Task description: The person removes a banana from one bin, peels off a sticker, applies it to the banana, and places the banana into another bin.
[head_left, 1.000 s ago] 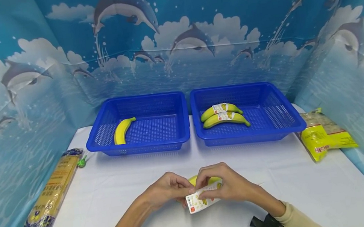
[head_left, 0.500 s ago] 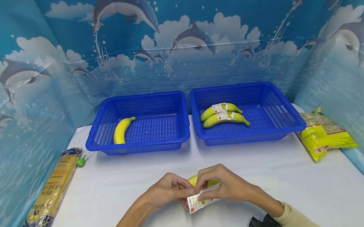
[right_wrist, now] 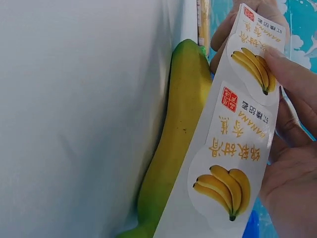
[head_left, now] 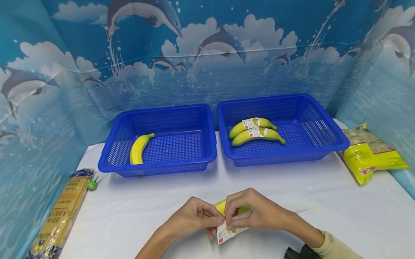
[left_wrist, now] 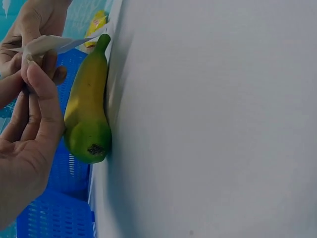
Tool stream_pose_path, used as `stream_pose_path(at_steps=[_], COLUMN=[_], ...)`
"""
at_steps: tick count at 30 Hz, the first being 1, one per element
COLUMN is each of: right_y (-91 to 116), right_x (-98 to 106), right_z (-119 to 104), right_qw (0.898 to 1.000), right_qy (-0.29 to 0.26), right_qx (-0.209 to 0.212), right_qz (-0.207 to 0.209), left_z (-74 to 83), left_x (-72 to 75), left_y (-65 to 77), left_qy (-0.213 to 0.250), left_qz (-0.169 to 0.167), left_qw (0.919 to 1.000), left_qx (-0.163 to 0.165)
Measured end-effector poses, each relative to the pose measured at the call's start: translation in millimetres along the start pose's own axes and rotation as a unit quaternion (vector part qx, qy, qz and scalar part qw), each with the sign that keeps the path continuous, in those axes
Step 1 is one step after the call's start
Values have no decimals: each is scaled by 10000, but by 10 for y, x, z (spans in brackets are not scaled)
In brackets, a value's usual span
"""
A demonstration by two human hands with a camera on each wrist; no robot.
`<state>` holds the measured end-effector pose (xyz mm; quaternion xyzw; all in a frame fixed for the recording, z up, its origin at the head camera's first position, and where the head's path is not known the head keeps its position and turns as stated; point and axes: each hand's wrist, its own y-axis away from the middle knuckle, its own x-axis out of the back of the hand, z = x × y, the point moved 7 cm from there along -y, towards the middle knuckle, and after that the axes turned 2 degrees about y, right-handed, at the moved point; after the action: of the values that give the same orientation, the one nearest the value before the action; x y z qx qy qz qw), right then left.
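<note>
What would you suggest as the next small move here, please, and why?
I would probably have the left hand peel a label from the label strip while the right hand holds it steady. Both hands meet at the strip's edge, two labels show on its face, and the nearby banana shows no label on its visible side.

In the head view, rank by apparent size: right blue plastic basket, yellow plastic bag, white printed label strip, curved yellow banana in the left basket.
1. Blue plastic basket
2. Yellow plastic bag
3. White label strip and yellow banana: too alike to rank; the right hand covers part of the strip.
</note>
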<state>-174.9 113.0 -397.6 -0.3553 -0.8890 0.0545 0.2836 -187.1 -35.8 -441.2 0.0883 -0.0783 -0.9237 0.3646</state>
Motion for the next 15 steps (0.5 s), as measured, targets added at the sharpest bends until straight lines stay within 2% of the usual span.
stream_pose_path(at_steps=[8, 15], right_y=[6, 13], right_x=[46, 59], right_z=[-54, -14], right_qw=[9997, 9999], right_qy=[130, -62], right_qx=[170, -94], right_qz=[127, 68], left_z=[58, 91], left_x=[8, -16], left_y=[19, 27], left_qy=[-368, -936], left_qz=[57, 123], left_qw=[9990, 9949], left_qx=[-256, -358])
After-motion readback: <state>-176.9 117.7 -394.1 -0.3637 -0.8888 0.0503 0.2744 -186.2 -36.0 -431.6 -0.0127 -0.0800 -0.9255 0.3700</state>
